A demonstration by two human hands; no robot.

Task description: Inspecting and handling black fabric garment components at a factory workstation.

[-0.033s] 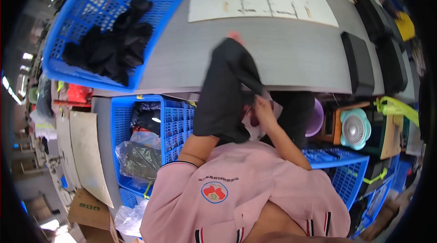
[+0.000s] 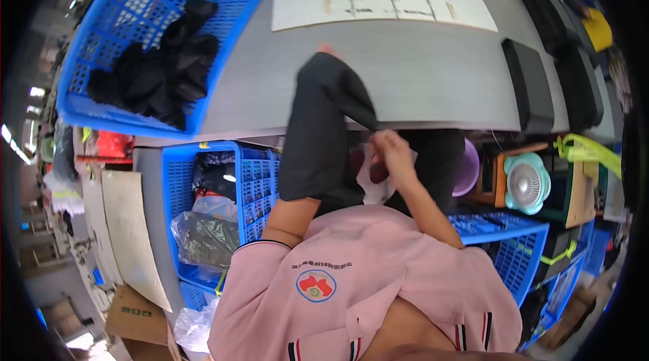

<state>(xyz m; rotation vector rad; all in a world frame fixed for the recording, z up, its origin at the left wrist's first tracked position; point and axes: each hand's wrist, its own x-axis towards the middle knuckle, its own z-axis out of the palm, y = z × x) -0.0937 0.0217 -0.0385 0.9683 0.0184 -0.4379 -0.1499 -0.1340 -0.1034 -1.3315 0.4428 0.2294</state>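
Observation:
A long black fabric piece (image 2: pixel 318 124), shaped like a tube or sleeve, covers my left forearm from the elbow up. Only a blurred pink bit of my left hand (image 2: pixel 326 48) pokes out at its far end, over the table; the fingers are otherwise hidden. Lower right, my right hand (image 2: pixel 394 151) is closed, thumb and fingers pinching the hanging corner of the black fabric. Below that hand, a whitish item with dark red patches (image 2: pixel 375 188) lies between my legs; its kind is unclear.
A blue basket (image 2: pixel 233 43) with black cloth stands on the grey table (image 2: pixel 419 77), left of a white marked board (image 2: pixel 385 13). Black blocks (image 2: pixel 529 87) line the right. Below are blue crates (image 2: pixel 203 151), a purple basin (image 2: pixel 466 168) and a turquoise fan (image 2: pixel 527 184).
My right hand has risen slightly toward the table edge, with the fabric corner. My left arm stays inside the black fabric, and the whole view has shifted a little.

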